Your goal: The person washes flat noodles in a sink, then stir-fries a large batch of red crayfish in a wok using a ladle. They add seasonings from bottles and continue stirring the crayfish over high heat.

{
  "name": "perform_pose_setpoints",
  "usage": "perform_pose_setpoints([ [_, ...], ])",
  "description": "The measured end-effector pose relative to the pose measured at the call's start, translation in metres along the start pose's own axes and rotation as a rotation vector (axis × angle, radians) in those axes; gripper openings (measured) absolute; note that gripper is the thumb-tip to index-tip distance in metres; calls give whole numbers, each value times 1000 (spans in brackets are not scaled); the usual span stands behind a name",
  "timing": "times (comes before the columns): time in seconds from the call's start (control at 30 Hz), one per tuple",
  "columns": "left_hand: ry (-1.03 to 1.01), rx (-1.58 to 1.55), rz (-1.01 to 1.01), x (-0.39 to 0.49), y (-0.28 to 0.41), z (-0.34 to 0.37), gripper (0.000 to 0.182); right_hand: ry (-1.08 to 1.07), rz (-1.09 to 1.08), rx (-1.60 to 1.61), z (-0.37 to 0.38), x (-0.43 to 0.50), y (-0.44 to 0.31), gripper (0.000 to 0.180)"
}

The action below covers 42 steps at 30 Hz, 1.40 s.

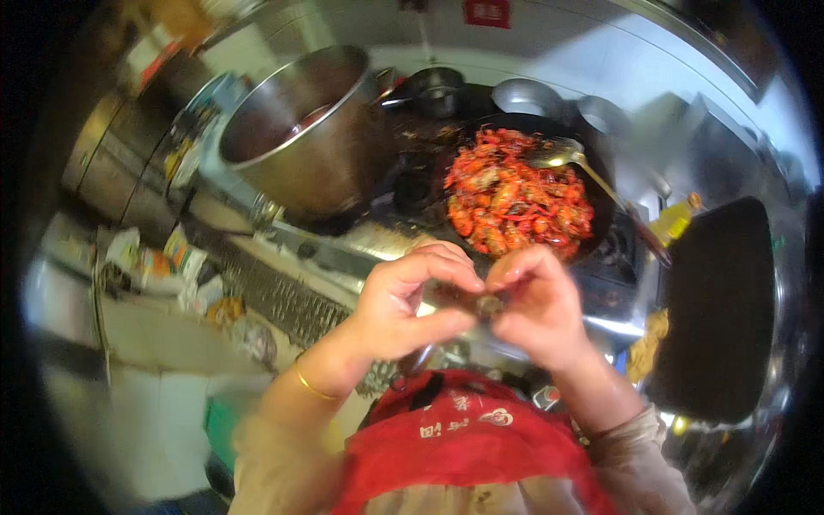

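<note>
My left hand [412, 299] and my right hand [537, 299] meet in front of my red apron [470, 444], thumbs and fingers pinched on a small brownish round object [489, 305] between them. It is blurred, so its kind cannot be told. Just beyond my hands, a dark wok [602, 212] holds a heap of red cooked crayfish [515, 199]. A metal ladle [555, 154] rests in the wok at the upper right, its long handle leaning out over the rim towards the right.
A large deep metal pot [315, 154] stands left of the wok. Behind are a small dark pan [438, 87] and a metal bowl [526, 96]. On the right are a bottle of yellow liquid [673, 220] and a large black panel [718, 309]. Packets [158, 264] lie at the left.
</note>
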State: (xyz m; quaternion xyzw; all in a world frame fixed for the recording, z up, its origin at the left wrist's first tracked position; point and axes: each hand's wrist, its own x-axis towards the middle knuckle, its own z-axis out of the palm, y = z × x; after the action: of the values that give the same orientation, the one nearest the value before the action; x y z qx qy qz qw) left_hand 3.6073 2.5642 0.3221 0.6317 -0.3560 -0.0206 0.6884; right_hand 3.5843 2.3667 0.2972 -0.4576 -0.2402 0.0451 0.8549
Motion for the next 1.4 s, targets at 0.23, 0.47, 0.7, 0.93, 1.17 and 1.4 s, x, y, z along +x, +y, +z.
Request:
perform_pose_setpoints([
  [0.23,155,297,119,-79,136,7,19,66,12,-114,52,-34,-10,52],
  [0.47,649,308,292,-170,178,7,6,78,123,-236,129,-55,17,42],
  [0.7,739,413,233,-334,239,-73,5,-29,261,-282,256,-65,109,40],
  [0.93,1511,190,-114,-600,218,-113,25,-116,484,-428,349,-91,223,37],
  [1.17,2531,916,-496,-936,264,-188,82,-445,573,-470,435,-82,271,20],
  [1.4,2375,234,-820,-992,153,-210,71,-418,562,-577,460,-106,267,14],
])
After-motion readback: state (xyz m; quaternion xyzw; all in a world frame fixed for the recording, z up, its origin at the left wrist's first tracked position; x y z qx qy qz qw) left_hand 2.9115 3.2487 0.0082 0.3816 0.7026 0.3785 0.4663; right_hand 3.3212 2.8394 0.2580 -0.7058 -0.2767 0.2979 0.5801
